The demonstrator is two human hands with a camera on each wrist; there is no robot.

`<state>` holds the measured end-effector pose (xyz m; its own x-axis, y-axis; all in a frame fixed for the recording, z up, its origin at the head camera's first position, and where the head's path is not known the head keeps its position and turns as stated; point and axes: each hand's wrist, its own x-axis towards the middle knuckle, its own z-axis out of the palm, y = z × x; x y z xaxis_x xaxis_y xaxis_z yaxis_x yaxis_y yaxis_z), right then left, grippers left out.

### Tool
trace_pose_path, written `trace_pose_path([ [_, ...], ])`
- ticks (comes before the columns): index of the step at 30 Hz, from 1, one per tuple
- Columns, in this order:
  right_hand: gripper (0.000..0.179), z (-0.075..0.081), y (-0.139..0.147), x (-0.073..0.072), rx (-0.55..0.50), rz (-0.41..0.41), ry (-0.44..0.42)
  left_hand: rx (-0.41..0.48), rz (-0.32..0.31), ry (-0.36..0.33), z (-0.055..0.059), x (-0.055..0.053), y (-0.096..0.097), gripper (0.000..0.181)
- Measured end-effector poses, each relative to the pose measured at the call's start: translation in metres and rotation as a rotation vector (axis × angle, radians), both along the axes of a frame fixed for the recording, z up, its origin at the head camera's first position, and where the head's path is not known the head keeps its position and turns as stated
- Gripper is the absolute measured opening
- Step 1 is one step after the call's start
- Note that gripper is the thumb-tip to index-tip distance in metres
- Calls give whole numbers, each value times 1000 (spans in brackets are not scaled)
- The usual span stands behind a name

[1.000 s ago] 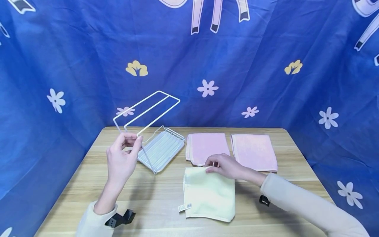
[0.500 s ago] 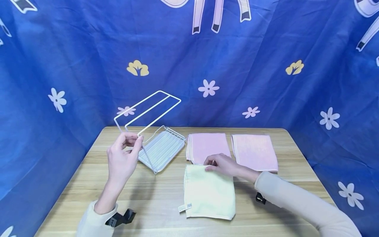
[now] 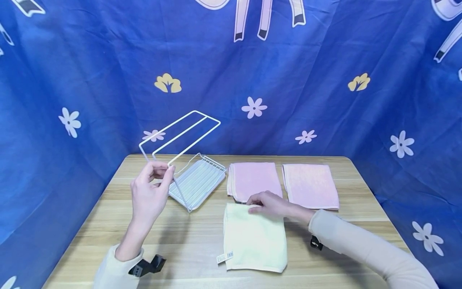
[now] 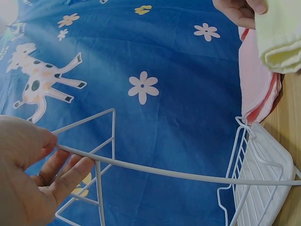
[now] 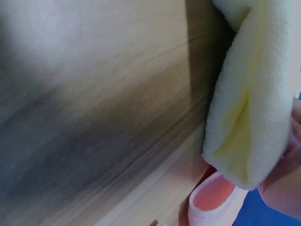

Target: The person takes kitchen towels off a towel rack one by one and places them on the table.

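Observation:
My left hand (image 3: 149, 192) pinches a bar of a white wire rack (image 3: 194, 143) between thumb and fingers. The rack stands tilted, its wire frame rising above the hand and its slatted tray base (image 3: 198, 182) near the table. From the left wrist view, thumb and fingertips close on the long thin rod (image 4: 188, 176). At the table's middle, my right hand (image 3: 270, 204) grips the far edge of a folded pale yellow towel (image 3: 254, 241). A white label sticks out at its lower left corner. Up close in the right wrist view, the towel's thick fold (image 5: 270, 94) covers most of the fingers.
Two folded pink towels lie at the back of the wooden table (image 3: 202, 249): one pink towel (image 3: 256, 178) beside the rack, another pink towel (image 3: 310, 186) to its right. A blue patterned curtain (image 3: 216, 72) encloses the back and sides.
My right hand and the yellow towel rose slightly away from me, then came back a little towards me. The left hand and rack look unmoved.

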<state>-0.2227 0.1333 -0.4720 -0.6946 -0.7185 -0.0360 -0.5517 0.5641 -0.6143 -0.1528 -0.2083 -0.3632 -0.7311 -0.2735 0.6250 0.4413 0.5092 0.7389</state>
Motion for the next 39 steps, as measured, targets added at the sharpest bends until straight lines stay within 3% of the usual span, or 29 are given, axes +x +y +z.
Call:
trace_pose_path([
  [11, 16, -5, -3, 14, -6, 19, -91, 0, 7, 4, 0, 0, 0, 8],
  [23, 20, -8, -5, 13, 112, -4, 64, 20, 7, 8, 0, 0, -1, 7],
  [29, 28, -2, -1, 15, 66, -57, 100, 31, 21, -10, -1, 2, -3, 10],
  [34, 28, 9, 15, 16, 3, -87, 153, -12, 72, -18, -7, 7, -5, 14],
  [39, 27, 23, 37, 23, -31, -178, 228, -78, 83, 15, -16, 17, -9, 10],
])
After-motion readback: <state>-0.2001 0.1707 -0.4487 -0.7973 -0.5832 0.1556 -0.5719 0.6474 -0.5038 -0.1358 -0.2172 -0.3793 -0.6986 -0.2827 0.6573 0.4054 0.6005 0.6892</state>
